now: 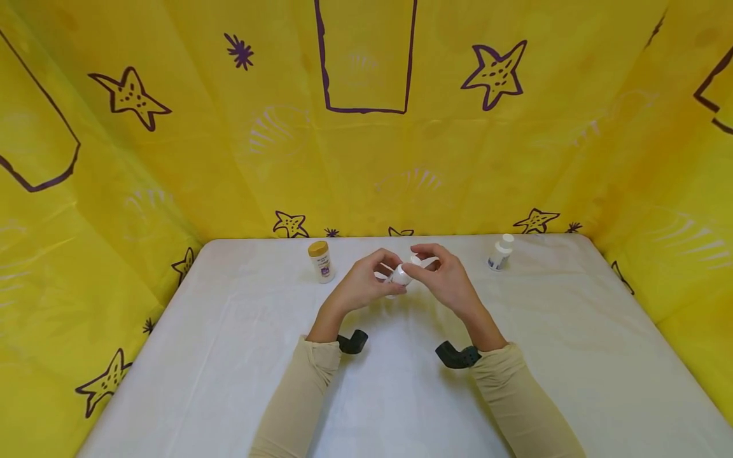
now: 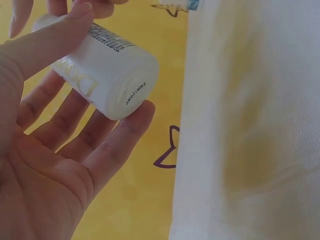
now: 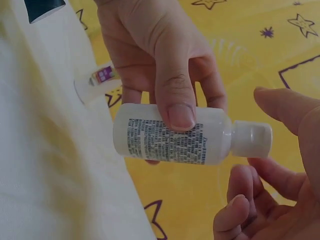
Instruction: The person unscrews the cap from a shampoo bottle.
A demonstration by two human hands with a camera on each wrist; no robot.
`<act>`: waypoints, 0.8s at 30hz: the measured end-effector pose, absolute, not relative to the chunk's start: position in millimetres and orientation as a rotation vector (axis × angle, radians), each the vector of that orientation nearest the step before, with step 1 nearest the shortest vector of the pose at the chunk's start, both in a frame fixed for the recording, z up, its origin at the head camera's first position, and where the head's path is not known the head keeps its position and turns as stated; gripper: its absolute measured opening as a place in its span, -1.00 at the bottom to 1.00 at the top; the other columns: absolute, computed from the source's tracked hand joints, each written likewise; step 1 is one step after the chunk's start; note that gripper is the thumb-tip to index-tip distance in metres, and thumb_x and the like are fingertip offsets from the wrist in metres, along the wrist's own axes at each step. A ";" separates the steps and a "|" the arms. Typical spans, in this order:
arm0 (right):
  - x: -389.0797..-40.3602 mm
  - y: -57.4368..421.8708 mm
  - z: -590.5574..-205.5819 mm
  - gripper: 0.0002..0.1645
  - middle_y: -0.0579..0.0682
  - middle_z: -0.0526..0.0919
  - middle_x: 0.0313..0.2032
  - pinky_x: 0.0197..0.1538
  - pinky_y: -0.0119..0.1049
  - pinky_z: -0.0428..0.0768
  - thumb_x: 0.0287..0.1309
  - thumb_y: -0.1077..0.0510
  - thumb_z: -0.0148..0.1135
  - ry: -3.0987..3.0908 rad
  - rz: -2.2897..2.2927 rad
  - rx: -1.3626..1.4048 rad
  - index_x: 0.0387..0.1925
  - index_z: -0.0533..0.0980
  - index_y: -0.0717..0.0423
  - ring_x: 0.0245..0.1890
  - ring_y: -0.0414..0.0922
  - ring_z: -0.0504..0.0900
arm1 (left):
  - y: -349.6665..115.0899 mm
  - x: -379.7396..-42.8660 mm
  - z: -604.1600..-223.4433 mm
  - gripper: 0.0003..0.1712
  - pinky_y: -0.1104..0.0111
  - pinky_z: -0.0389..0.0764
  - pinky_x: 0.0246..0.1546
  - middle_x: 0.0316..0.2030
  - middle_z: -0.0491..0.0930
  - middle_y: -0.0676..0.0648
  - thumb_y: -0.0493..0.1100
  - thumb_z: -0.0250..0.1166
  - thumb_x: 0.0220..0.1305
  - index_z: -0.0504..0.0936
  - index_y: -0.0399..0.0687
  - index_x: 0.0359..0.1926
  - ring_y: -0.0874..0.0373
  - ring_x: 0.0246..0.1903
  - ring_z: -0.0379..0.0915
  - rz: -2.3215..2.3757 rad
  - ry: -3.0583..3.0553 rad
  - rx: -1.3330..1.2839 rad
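Observation:
A small white bottle (image 1: 399,275) with a white cap (image 3: 251,139) is held tilted above the table in my left hand (image 1: 363,280). In the right wrist view the left thumb lies across the bottle's printed label (image 3: 165,141), with the fingers behind it. The bottle's base (image 2: 134,92), stamped with small digits, faces the left wrist camera. My right hand (image 1: 449,280) is at the cap end, its thumb (image 3: 280,107) and loosely bent fingers spread on either side of the cap. The thumb stands apart from the cap; whether a fingertip touches it, I cannot tell.
Left of the hands, a white bottle with a golden cap (image 1: 322,262) stands on the white-covered table (image 1: 240,356). Another white bottle with a blue-marked label (image 1: 501,253) stands to the right. Yellow curtains (image 1: 366,159) with starfish drawings enclose the table's back and sides.

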State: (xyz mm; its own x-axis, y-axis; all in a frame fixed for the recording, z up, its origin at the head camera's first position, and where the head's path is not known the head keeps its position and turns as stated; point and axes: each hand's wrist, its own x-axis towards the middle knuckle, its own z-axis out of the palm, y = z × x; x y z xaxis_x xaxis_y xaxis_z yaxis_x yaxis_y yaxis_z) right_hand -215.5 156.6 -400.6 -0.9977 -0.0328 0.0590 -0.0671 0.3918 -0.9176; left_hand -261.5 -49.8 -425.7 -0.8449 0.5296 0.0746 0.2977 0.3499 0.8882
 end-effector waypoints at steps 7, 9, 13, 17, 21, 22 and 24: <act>-217.6 156.3 -403.8 -0.38 0.07 0.54 -0.11 -0.25 -0.33 0.52 0.17 -0.21 0.45 -2.592 1.723 0.022 0.06 0.53 0.10 -0.19 0.05 0.53 | -49.4 -261.0 -425.1 -0.52 0.23 0.70 -0.05 0.01 0.62 0.04 -0.07 0.57 0.12 0.55 0.13 0.02 0.03 0.03 0.59 1.483 2.392 0.768; -218.0 156.1 -405.1 -0.43 0.06 0.55 -0.15 -0.28 -0.33 0.50 0.17 -0.20 0.45 -2.594 1.716 0.033 0.02 0.55 0.09 -0.23 0.02 0.52 | -49.5 -260.9 -425.1 -0.52 0.24 0.70 -0.04 0.01 0.62 0.04 -0.06 0.57 0.12 0.55 0.14 0.02 0.04 0.03 0.59 1.475 2.392 0.767; -218.1 155.8 -406.0 -0.53 0.07 0.60 -0.16 -0.30 -0.33 0.50 0.22 -0.14 0.43 -2.587 1.699 0.069 0.01 0.59 0.07 -0.30 -0.03 0.52 | -50.5 -260.5 -425.4 -0.50 0.22 0.70 -0.03 0.03 0.61 0.04 -0.05 0.57 0.13 0.55 0.14 0.04 -0.01 0.06 0.58 1.467 2.384 0.756; -218.2 155.9 -404.8 -0.55 0.07 0.63 -0.14 -0.28 -0.32 0.52 0.25 -0.09 0.41 -2.579 1.701 0.083 0.04 0.59 0.07 -0.30 -0.02 0.53 | -50.7 -261.2 -425.9 -0.51 0.20 0.70 -0.02 0.03 0.61 0.02 -0.07 0.56 0.14 0.55 0.13 0.05 -0.06 0.07 0.57 1.476 2.381 0.753; -219.1 155.3 -403.8 -0.56 0.07 0.64 -0.09 -0.24 -0.30 0.54 0.26 -0.07 0.40 -2.568 1.679 0.093 0.06 0.60 0.05 -0.26 0.01 0.55 | -50.6 -262.6 -425.8 -0.52 0.21 0.70 -0.02 0.02 0.62 0.03 -0.07 0.55 0.15 0.56 0.12 0.05 -0.06 0.07 0.58 1.482 2.383 0.760; -219.1 155.3 -403.7 -0.56 0.08 0.64 -0.07 -0.23 -0.30 0.55 0.27 -0.06 0.40 -2.562 1.676 0.099 0.07 0.60 0.06 -0.24 0.01 0.56 | -50.5 -262.9 -425.6 -0.52 0.21 0.70 -0.03 0.02 0.62 0.03 -0.07 0.55 0.16 0.56 0.12 0.06 -0.06 0.07 0.58 1.481 2.382 0.763; -218.9 155.4 -403.8 -0.58 0.08 0.64 -0.02 -0.19 -0.29 0.57 0.28 -0.04 0.39 -2.551 1.670 0.110 0.08 0.61 0.05 -0.19 0.01 0.57 | -50.6 -263.2 -425.1 -0.53 0.22 0.69 -0.02 0.03 0.62 0.03 -0.06 0.53 0.18 0.56 0.12 0.07 -0.05 0.07 0.58 1.480 2.377 0.767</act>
State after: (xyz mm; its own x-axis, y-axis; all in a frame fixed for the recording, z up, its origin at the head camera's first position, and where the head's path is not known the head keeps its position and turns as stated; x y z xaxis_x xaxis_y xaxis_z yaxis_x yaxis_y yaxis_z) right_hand -218.9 155.4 -403.8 -0.9933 -0.0105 0.1155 -0.1101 0.3995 -0.9101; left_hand -263.2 -50.6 -425.1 -0.8342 0.5468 0.0721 0.3057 0.3497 0.8856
